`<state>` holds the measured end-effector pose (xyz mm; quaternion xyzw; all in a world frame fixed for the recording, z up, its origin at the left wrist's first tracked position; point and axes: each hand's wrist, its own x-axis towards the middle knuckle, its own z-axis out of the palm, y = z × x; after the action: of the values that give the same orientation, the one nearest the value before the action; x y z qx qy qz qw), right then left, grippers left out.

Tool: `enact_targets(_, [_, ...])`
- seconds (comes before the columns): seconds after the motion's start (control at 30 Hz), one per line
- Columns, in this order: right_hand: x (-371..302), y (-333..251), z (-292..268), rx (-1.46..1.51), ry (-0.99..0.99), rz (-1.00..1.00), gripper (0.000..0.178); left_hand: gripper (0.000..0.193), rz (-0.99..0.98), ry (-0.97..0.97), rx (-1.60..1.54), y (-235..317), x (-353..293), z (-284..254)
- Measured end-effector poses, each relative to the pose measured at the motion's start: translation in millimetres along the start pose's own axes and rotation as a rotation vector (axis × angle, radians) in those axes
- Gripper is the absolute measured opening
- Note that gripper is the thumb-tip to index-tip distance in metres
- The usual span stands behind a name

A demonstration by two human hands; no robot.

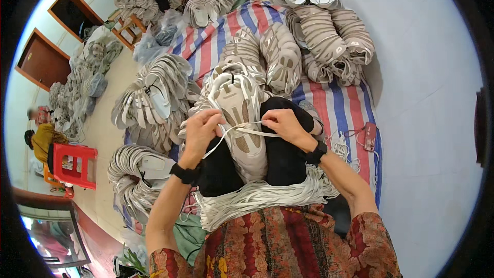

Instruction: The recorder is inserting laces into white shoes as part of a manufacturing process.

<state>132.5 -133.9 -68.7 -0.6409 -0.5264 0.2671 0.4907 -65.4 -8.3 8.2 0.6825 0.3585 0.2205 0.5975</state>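
A beige and white shoe upper point(250, 160) rests between my black-clad knees, toe toward me. A cream shoelace point(247, 129) crosses its lacing area. My left hand point(201, 129) is at the upper's left side, fingers pinched on one part of the lace, with a tail hanging below. On the right, my right hand point(288, 125) pinches the other part between thumb and fingers, and the lace is drawn sideways between the hands. Across my lap lies a thick bunch of cream shoelaces point(257, 202). Behind the upper, more shoe uppers point(242, 51) are stacked in a row.
Fanned stacks of uppers point(154, 90) stand at my left, with further bundles point(321, 31) at the far right. A striped sheet point(355, 104) covers the floor, bearing a red phone point(370, 137). A red stool point(75, 164) and other people are farther left and back; a pale wall borders the right.
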Motion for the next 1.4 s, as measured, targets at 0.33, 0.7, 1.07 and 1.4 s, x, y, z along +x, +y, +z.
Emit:
enact_targets(0.33, [1.1,-14.2,1.8,0.026,0.110,0.049,0.018,0.015,0.046,-0.194,0.009,-16.6,14.8,35.6])
enact_targets(0.7, [4.9,-0.9,5.8,0.100,0.067,-0.003,0.017,0.017,-0.008,-0.231,0.335,-6.2,20.6,39.4])
enact_targets(1.07, [7.4,3.1,13.2,-0.052,0.126,-0.107,0.013,0.014,-0.058,-0.218,0.173,-20.4,19.8,42.4])
enact_targets(1.4, [10.2,1.8,6.5,0.061,0.010,-0.057,0.015,0.013,-0.084,-0.215,0.047,-24.5,23.2,42.2])
